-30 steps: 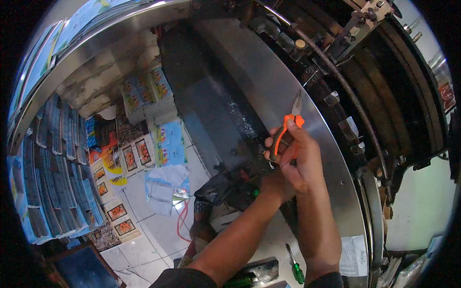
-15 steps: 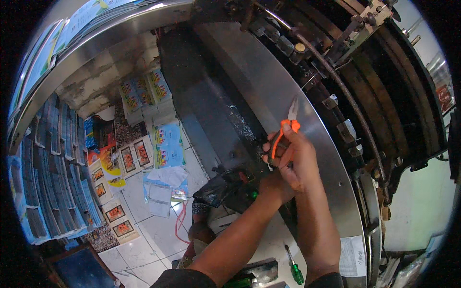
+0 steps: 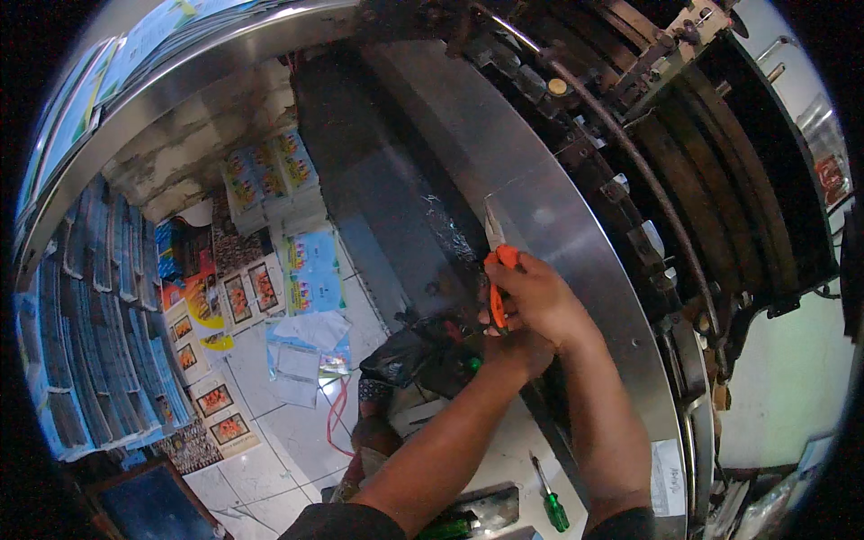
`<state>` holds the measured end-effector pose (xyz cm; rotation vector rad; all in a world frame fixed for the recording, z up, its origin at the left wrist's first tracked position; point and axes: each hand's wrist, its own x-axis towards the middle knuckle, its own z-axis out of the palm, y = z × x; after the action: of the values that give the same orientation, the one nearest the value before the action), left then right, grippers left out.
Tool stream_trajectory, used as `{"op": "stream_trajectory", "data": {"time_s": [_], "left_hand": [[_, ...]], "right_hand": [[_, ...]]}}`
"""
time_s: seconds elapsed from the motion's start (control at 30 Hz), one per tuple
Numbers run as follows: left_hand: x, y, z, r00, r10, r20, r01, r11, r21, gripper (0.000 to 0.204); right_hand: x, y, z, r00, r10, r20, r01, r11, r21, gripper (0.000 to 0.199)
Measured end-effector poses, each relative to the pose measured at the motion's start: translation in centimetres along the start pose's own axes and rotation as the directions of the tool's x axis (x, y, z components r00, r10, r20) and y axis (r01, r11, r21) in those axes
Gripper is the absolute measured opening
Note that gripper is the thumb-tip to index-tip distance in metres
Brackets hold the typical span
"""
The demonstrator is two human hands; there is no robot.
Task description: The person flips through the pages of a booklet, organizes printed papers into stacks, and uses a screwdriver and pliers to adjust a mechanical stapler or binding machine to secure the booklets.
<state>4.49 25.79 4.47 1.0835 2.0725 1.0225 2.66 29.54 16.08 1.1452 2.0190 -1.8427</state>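
Gripping the orange-handled pliers [image 3: 497, 270], my right hand [image 3: 538, 301] has its fingers curled tight around the handles. My left hand [image 3: 515, 346] sits just under it, and I cannot tell how its fingers lie. The pliers sit against the curved shiny metal panel [image 3: 576, 225]; their long side runs from six to twelve o'clock, with the metal tip at twelve. At nine o'clock, flat blue and yellow printed packets [image 3: 310, 261] lie on the white tiled floor [image 3: 270, 432]. At six o'clock lies a green-handled screwdriver [image 3: 549, 495].
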Motion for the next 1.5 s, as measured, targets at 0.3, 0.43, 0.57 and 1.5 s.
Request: {"op": "stream_trajectory", "data": {"time_s": [0.3, 0.43, 0.57, 1.5], "left_hand": [[-0.5, 0.1, -0.2, 0.999, 0.036, -0.022, -0.036, 0.999, 0.039, 0.066], [-1.1, 0.5, 0.3, 0.998, 0.02, -0.061, -0.015, 0.996, 0.089, 0.068], [-2.0, 0.1, 1.9, 0.988, 0.06, -0.143, -0.035, 0.984, 0.176, 0.069], [1.2, -2.7, -9.0, 0.991, -0.118, 0.058, 0.131, 0.905, -0.405, 0.055]], "right_hand": [[0.6, -1.4, 3.4, 0.959, -0.281, -0.034, 0.122, 0.519, -0.846, 0.035], [1.7, -0.1, 1.7, 0.872, -0.415, -0.261, -0.096, 0.378, -0.921, 0.026], [0.7, -0.1, 1.8, 0.891, -0.332, -0.309, -0.183, 0.36, -0.915, 0.022], [-20.7, 13.2, 0.8, 0.813, -0.58, 0.062, 0.401, 0.479, -0.781, 0.037]]}}
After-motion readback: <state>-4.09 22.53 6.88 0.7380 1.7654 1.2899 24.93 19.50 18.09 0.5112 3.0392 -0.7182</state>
